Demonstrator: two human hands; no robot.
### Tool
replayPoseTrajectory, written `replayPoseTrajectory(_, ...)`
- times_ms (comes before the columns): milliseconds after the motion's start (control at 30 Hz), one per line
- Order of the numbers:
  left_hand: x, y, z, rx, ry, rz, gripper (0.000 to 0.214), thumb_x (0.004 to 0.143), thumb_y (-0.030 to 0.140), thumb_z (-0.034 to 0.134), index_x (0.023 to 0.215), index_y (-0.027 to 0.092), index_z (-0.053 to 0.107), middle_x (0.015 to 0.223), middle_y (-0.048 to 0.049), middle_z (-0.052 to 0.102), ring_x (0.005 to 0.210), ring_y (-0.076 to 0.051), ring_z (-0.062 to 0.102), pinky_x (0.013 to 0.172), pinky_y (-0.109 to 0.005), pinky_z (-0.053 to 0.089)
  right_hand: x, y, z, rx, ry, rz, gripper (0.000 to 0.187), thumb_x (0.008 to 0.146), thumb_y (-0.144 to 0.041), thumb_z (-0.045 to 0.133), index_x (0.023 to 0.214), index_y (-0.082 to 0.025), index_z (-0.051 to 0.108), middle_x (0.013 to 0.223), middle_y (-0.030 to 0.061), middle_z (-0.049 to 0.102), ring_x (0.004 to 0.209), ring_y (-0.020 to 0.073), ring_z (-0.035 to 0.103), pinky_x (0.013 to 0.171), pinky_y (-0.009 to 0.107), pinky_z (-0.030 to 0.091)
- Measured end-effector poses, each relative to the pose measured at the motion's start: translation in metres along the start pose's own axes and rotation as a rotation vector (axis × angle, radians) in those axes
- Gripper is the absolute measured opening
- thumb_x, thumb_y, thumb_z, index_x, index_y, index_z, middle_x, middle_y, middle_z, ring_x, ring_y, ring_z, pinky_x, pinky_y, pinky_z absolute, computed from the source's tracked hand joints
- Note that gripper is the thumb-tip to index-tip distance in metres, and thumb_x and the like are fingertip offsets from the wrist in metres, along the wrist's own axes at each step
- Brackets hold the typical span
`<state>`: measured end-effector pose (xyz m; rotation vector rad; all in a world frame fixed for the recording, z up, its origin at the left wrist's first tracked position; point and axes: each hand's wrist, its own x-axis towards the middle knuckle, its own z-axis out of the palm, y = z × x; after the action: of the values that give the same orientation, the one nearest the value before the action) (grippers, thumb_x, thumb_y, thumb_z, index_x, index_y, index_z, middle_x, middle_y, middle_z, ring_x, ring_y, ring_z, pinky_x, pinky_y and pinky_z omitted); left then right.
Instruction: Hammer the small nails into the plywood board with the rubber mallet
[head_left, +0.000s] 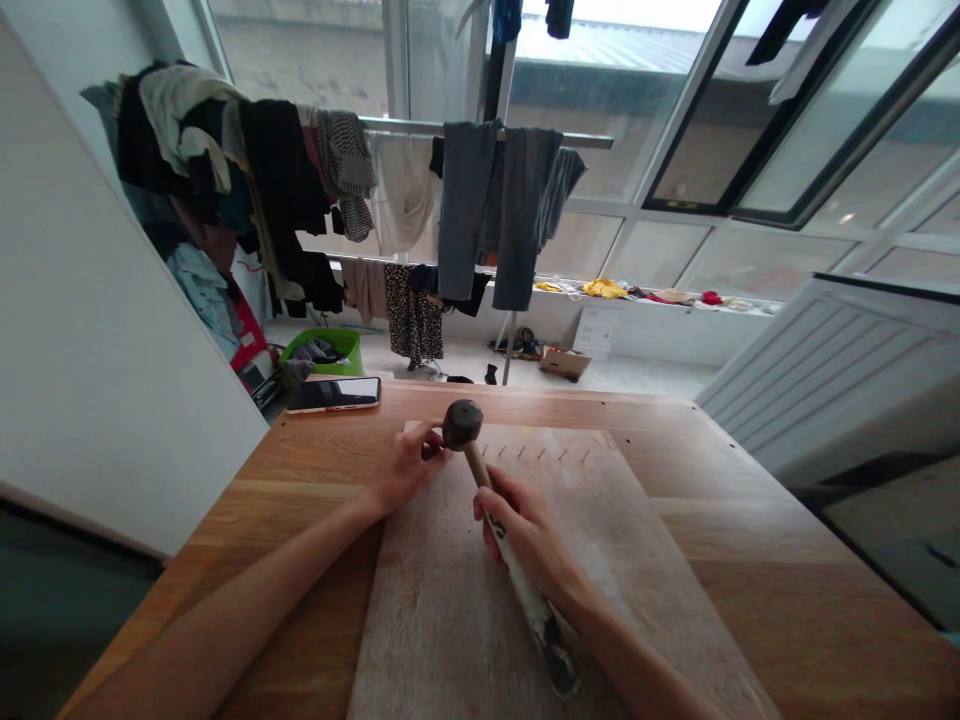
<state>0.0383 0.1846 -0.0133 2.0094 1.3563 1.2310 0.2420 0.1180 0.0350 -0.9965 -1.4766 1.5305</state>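
Note:
My right hand [525,520] is wrapped round the wooden handle of a mallet [462,424] with a dark, rounded head. The handle slants down toward me, its worn end over the board. Beside the mallet head, at the far left part of the board, my left hand [411,468] has its fingers pinched together; whatever they hold is hidden behind the head. A wide wooden board [465,600] lies flat under both hands. To the right of the mallet head, a row of several thin nails [541,454] stands in the board near its far edge, leaning slightly.
The board rests on a wooden table [300,520]. A phone [334,395] lies at the table's far left corner. Beyond are a green basket [324,350] with clothes, a rack of hanging laundry [469,210], a cardboard box [564,362] and windows. A white ribbed panel [847,370] stands at right.

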Motion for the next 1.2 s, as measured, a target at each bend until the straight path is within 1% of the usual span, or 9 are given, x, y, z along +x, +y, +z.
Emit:
replayPoseTrajectory(133,0.001,0.000,0.000,0.023,-0.001,0.022,0.031,0.080,0.014,0.065,0.110,0.022,0.064,0.080,0.0008,0.072,0.065,-0.012,0.065,0.063,-0.022,0.052,0.000,-0.004,0.000,0.063,-0.001,0.034,0.023,0.087,-0.041,0.059,0.084,-0.018,0.058,0.072,-0.0048,0.055,0.036,0.0039,0.046,0.030,0.017,0.036)
replayPoseTrajectory(200,0.000,0.003,-0.001,0.031,-0.004,0.043,0.038,0.079,0.017,0.066,0.116,0.023,0.060,0.090,-0.0004,0.073,0.069,-0.013,0.064,0.065,-0.024,0.053,-0.007,-0.010,-0.003,0.169,0.029,0.048,0.025,0.085,-0.042,0.061,0.090,-0.018,0.059,0.072,-0.0049,0.055,0.035,0.0038,0.044,0.030,0.017,0.035)
replayPoseTrajectory(367,-0.003,0.012,-0.006,0.142,0.026,0.068,0.040,0.080,0.025,0.067,0.118,0.022,0.056,0.110,-0.0056,0.067,0.088,-0.019,0.065,0.076,-0.032,0.054,-0.059,-0.015,-0.017,0.300,0.213,0.045,0.044,0.087,-0.046,0.065,0.121,-0.020,0.053,0.065,-0.0067,0.055,0.045,0.0076,0.051,0.041,0.018,0.041)
replayPoseTrajectory(567,-0.005,0.020,-0.017,0.280,0.024,0.169,0.034,0.090,0.032,0.057,0.121,0.020,0.053,0.118,-0.0101,0.059,0.111,-0.027,0.058,0.098,-0.044,0.050,-0.106,0.013,-0.026,0.341,0.397,0.217,0.060,0.083,-0.064,0.066,0.122,-0.021,0.049,0.079,-0.0018,0.066,0.045,0.0115,0.061,0.038,0.021,0.044)
replayPoseTrajectory(767,-0.045,0.026,-0.052,0.512,-0.024,0.196,0.034,0.096,0.036,0.050,0.127,0.021,0.050,0.125,-0.0102,0.058,0.121,-0.029,0.056,0.106,-0.049,0.046,-0.107,0.028,-0.025,0.372,0.377,0.281,0.071,0.080,-0.065,0.070,0.131,-0.021,0.047,0.104,0.0094,0.074,0.068,0.0199,0.073,0.054,0.029,0.058)
replayPoseTrajectory(900,-0.101,0.032,-0.076,0.566,-0.011,0.138,0.035,0.096,0.042,0.050,0.127,0.025,0.052,0.125,-0.0065,0.061,0.115,-0.026,0.062,0.099,-0.042,0.053,-0.128,0.033,-0.032,0.109,0.379,0.250,0.076,0.077,-0.066,0.071,0.136,-0.021,0.052,0.119,0.0151,0.073,0.063,0.0202,0.072,0.054,0.033,0.061)
replayPoseTrajectory(1000,-0.138,0.041,-0.080,0.580,-0.007,0.118,0.036,0.096,0.042,0.051,0.129,0.027,0.052,0.128,-0.0055,0.063,0.114,-0.025,0.065,0.094,-0.037,0.057,-0.148,0.030,-0.045,-0.155,0.317,0.161,0.055,0.090,-0.062,0.058,0.127,-0.021,0.062,0.115,0.0132,0.074,0.058,0.0182,0.072,0.052,0.031,0.061)
replayPoseTrajectory(1100,-0.157,0.051,-0.075,0.552,-0.068,0.199,0.042,0.093,0.043,0.055,0.133,0.029,0.052,0.135,-0.0066,0.061,0.118,-0.026,0.064,0.093,-0.035,0.059,-0.163,0.026,-0.069,-0.535,0.264,-0.057,0.035,0.096,-0.047,0.054,0.119,-0.025,0.069,0.105,0.0085,0.078,0.081,0.0210,0.076,0.072,0.028,0.063)
replayPoseTrajectory(1200,-0.158,0.063,-0.071,0.548,-0.174,0.288,0.049,0.089,0.040,0.061,0.136,0.031,0.051,0.139,-0.0067,0.059,0.121,-0.026,0.062,0.093,-0.034,0.059,-0.174,0.032,-0.104,-0.960,0.385,-0.238,0.034,0.096,-0.039,0.055,0.126,-0.027,0.066,0.121,0.0083,0.073,0.109,0.0241,0.071,0.093,0.033,0.059)
